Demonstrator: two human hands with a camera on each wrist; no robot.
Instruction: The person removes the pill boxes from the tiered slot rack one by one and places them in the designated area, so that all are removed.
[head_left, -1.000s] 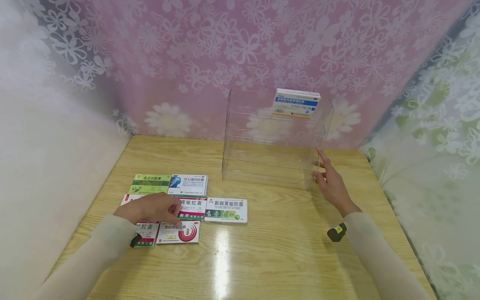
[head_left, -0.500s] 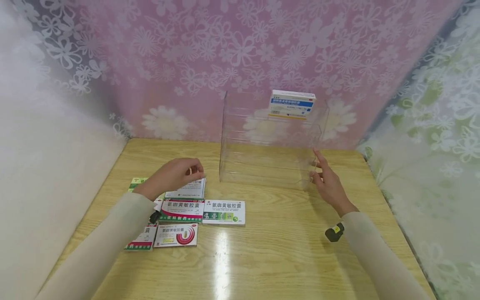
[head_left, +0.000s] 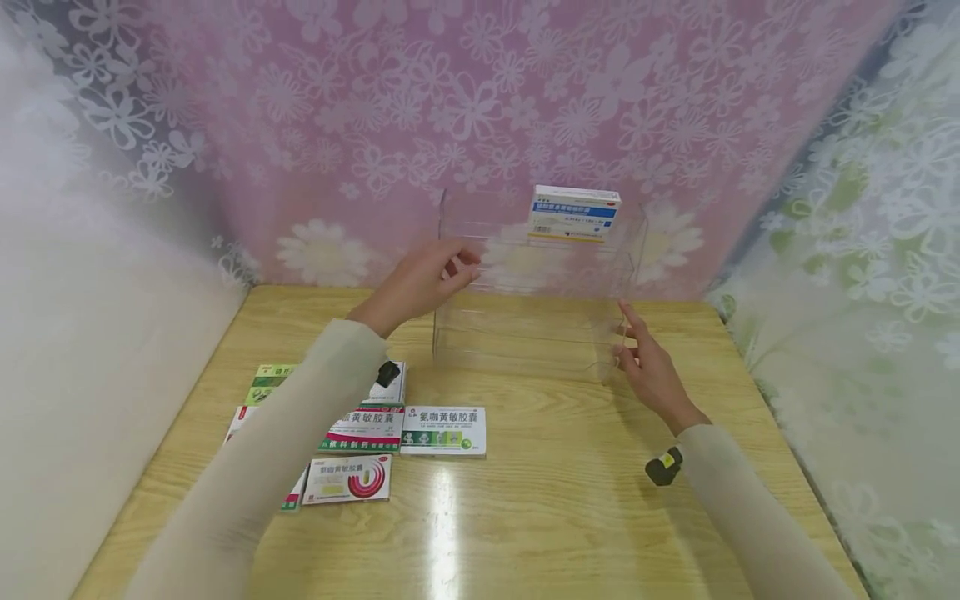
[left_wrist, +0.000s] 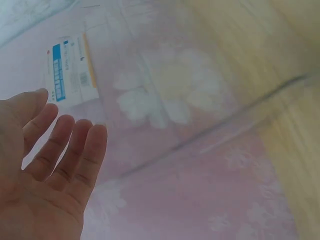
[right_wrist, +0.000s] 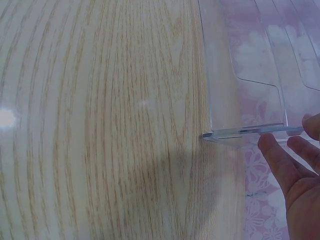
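My left hand (head_left: pixel 431 279) is raised at the left side of a clear plastic display stand (head_left: pixel 525 342). In the left wrist view nothing lies between its loosely bent fingers (left_wrist: pixel 92 157). My right hand (head_left: pixel 654 371) holds the right side panel of the stand, thumb and fingers at its edge in the right wrist view. A white and blue medicine box (head_left: pixel 573 215) stands upright in the stand's top tier, toward its right. On the table lie several flat medicine boxes: a green one (head_left: pixel 272 383), a red-and-white one (head_left: pixel 363 429), one with a green strip (head_left: pixel 444 431) and one with red rings (head_left: pixel 347 479).
The wooden table (head_left: pixel 555 500) reaches back to a pink flowered curtain (head_left: pixel 337 125). A pale curtain (head_left: pixel 90 275) closes off the left side and a flowered one (head_left: pixel 862 250) the right. My left forearm covers part of the boxes.
My left hand has moved from over the boxes, up and right to the stand, without carrying a box. The right hand stays at the stand's side. The whole view has shifted slightly.
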